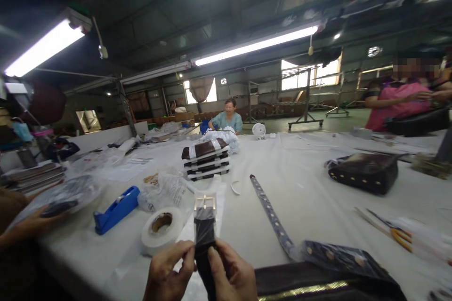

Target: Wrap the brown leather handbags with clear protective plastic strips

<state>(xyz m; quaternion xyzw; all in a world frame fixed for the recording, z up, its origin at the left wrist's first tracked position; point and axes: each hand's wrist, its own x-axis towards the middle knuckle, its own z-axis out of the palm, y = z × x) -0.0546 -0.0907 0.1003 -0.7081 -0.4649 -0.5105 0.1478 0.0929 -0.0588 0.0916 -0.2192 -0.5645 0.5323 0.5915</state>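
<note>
A dark buckle strap (204,233) stands upright in front of me, its gold buckle (199,202) at the top and clear film around the buckle end. My left hand (165,270) is closed in a pinch at the strap's left edge. On the other side, my right hand (236,275) grips the strap, thumb across its front. A dark brown bag (289,275) with a gold zipper lies just right of my hands. From it a studded strap (270,211), covered in film, stretches away over the table. Left of my hands is a roll of white material (148,240).
A blue tape dispenser (118,209) and crumpled plastic bags (165,190) lie to the left. Stacked wrapped brown goods (205,160) stand ahead. Orange-handled scissors (400,237) and a studded bag (367,174) lie right. A co-worker's hand (38,223) holds a plastic-wrapped item at far left.
</note>
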